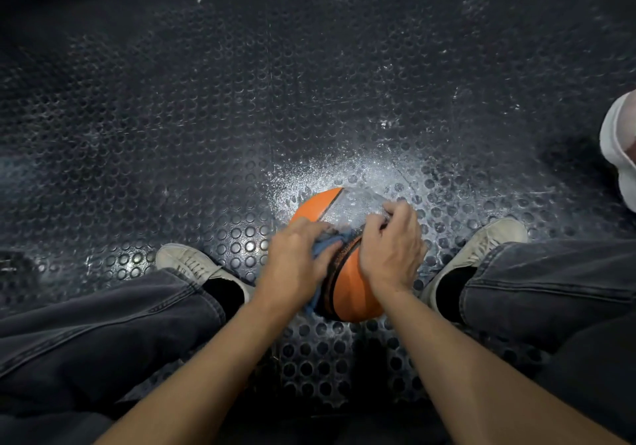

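An orange basketball [354, 289] sits on the dark studded rubber floor [172, 100], between the person's two pale sneakers, the left [186, 262] and the right [488, 238]. The left hand [296, 255] presses a blue cloth [325, 241] against the ball's left side, fingers curled round the cloth. The right hand [392, 245] grips the ball from the right, its fingers bent over the top. A shiny translucent patch [354, 207] covers the ball's far side; what it is cannot be told. A white shoe [619, 142] shows at the far right edge.
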